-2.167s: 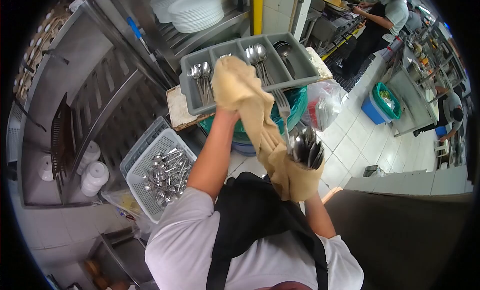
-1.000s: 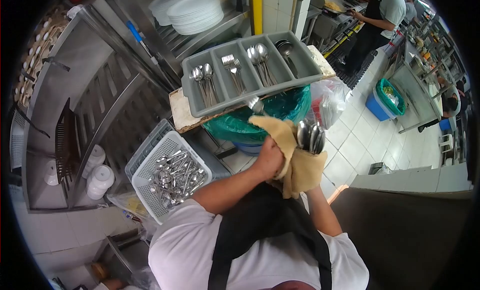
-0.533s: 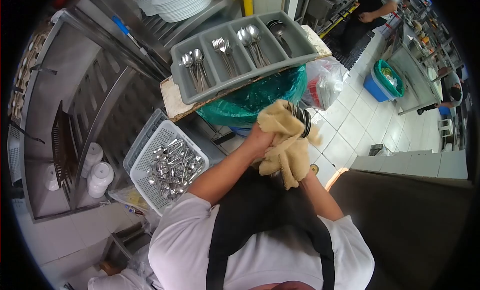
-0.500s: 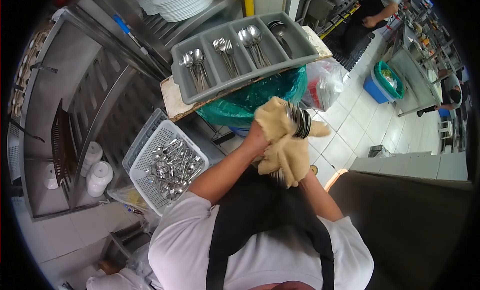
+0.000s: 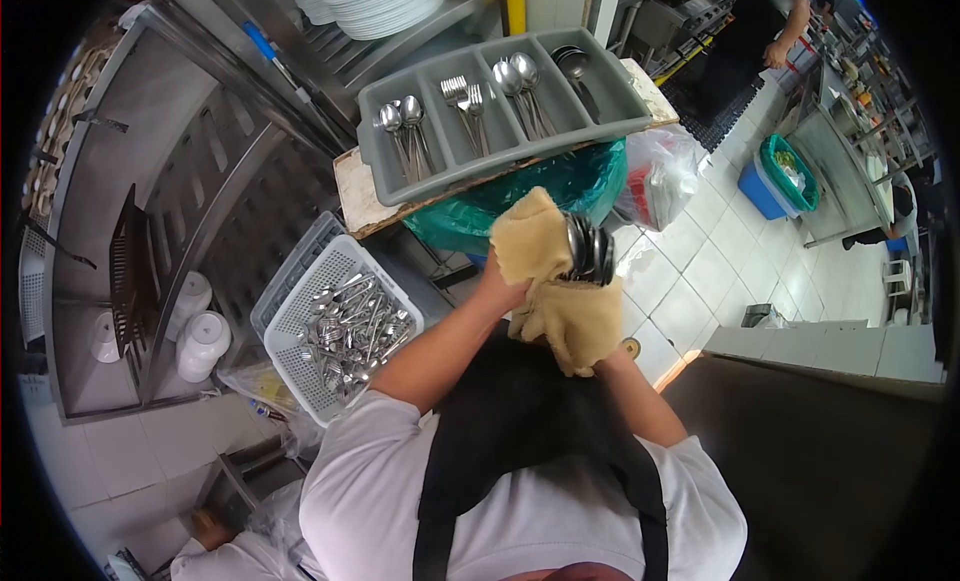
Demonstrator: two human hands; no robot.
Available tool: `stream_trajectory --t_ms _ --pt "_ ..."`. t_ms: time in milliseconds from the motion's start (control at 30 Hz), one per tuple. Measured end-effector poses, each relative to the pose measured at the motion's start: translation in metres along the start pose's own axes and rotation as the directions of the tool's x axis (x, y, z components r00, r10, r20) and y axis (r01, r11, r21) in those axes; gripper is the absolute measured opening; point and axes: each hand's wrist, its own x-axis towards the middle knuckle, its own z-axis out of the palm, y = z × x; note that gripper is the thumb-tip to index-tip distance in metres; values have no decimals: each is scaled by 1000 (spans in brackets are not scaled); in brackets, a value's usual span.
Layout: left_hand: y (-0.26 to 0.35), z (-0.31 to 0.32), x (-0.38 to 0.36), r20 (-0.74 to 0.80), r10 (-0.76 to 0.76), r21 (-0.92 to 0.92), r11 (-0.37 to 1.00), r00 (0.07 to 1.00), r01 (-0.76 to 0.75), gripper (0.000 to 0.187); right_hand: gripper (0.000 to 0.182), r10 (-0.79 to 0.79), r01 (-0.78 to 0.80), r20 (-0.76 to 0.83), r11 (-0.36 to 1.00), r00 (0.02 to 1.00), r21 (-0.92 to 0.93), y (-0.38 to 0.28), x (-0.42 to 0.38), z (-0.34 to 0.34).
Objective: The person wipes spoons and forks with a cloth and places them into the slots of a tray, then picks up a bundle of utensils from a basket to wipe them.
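A tan cloth (image 5: 578, 316) covers both of my hands in front of the black apron. A bunch of dark-looking spoons (image 5: 588, 249) stands up out of the cloth, heads upward. My left hand (image 5: 512, 281) is wrapped in the cloth beside the spoons, fingers hidden. Lower and to the right, my right hand (image 5: 608, 359) is under the cloth around the lower part of the bunch; its fingers are also covered. Beyond them, a grey divided tray (image 5: 398, 93) holds forks and spoons in separate compartments. A white perforated basket (image 5: 285, 346) at the left holds a jumble of cutlery.
The tray rests on a board (image 5: 362, 196) above a green-lined bin (image 5: 450, 226). White plates (image 5: 385, 6) are stacked on a metal rack, with white cups (image 5: 203, 346) lower left. Another person's arm (image 5: 792, 31) is at upper right; a blue bin (image 5: 762, 189) stands on the floor.
The cloth's upper part has shifted left and flattened, and its loose end at the right has dropped. The spoon bunch has turned more upright. The view has moved slightly.
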Motion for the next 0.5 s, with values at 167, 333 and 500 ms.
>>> stream_trajectory --t_ms 167,333,500 --pt "-10 -38 0 326 399 837 300 857 -458 36 26 148 -146 -19 987 989 71 23 -5 8" --pt "8 -46 1 231 357 662 623 905 -415 38 29 23 -24 10 999 1000 46 -4 -2 1" --pt "42 -58 8 68 -7 290 957 998 -13 40 32 43 -48 102 998 994 49 -33 4 -19"
